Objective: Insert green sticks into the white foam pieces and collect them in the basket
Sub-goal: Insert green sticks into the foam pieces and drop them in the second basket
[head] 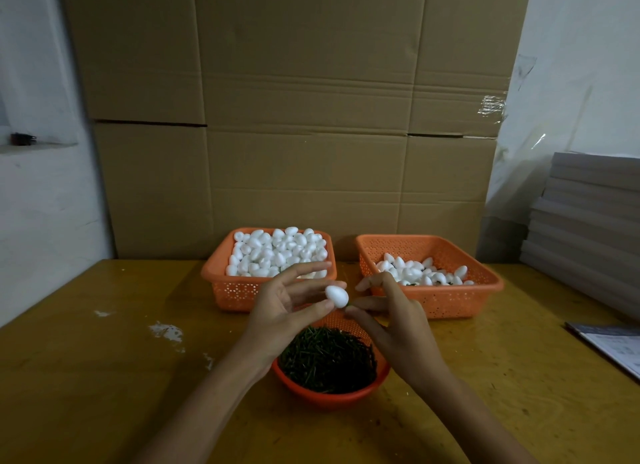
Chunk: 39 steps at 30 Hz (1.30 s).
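A: We log progress first. The left basket (239, 292) is heaped with bare white foam eggs (277, 252); the right basket (446, 299) holds a shallow layer of finished pieces (415, 271), dark stems showing between some of them. We judge the job early: most of the stock is left.

B: And the piece in hand?

A: One foam egg (336, 296), smooth, matte, pointed end toward the right, held above the red bowl (329, 396) of green sticks (327, 358). Our left hand (284, 304) pinches it between thumb and a fingertip, the other fingers spread loose. Our right hand (388, 320) closes thumb and forefinger at the egg's tip.

B: Is there a stick in that pinch?

A: Only a speck of green shows there; we cannot tell for certain. Insertion looks to be the current step.
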Each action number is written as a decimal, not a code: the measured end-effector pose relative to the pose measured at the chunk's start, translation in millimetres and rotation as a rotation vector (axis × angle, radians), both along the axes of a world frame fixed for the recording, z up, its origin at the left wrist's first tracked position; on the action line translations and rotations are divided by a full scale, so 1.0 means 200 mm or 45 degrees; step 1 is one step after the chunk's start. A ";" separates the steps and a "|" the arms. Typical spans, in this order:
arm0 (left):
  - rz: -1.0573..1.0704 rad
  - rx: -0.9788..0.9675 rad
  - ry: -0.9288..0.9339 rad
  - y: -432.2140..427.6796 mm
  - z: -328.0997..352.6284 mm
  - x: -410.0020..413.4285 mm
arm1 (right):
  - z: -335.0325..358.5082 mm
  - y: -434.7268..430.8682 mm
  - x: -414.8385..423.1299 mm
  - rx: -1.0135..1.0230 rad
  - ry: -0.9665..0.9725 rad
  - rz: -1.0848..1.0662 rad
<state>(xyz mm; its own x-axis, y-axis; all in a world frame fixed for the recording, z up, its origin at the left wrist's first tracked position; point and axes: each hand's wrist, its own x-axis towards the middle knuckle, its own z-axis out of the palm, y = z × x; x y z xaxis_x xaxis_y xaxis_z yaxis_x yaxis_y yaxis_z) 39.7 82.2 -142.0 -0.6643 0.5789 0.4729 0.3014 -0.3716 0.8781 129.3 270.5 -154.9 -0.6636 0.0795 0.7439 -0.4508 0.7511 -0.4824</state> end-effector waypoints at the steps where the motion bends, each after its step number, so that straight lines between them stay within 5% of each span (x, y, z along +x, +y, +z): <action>1: -0.002 -0.001 0.017 0.00 0.00 0.01 | 0.00 0.00 0.00 0.013 -0.013 0.006; 14: 0.061 -0.083 0.139 0.02 0.00 0.04 | -0.01 0.00 -0.01 0.092 -0.063 0.033; 21: 0.322 -0.152 0.161 0.00 0.01 -0.02 | 0.09 0.31 0.02 -0.272 0.034 -0.551; 29: 0.411 -0.212 0.113 0.00 -0.01 -0.02 | 0.08 0.53 0.02 -0.251 0.420 -1.018; 35: 0.454 -0.216 0.112 0.00 -0.02 -0.05 | -0.05 0.73 0.00 0.135 -0.104 -1.177; 39: 0.513 -0.244 0.099 -0.01 -0.04 -0.08 | -0.07 0.70 0.01 0.213 -0.121 -1.166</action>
<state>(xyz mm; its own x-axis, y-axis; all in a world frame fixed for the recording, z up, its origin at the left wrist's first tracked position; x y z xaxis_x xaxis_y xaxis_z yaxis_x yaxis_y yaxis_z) 24.3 80.7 -149.0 -0.8215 0.3631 0.4397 0.4563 -0.0439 0.8888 131.9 410.8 -168.4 -0.4539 0.4981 0.7388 0.3868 0.8571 -0.3402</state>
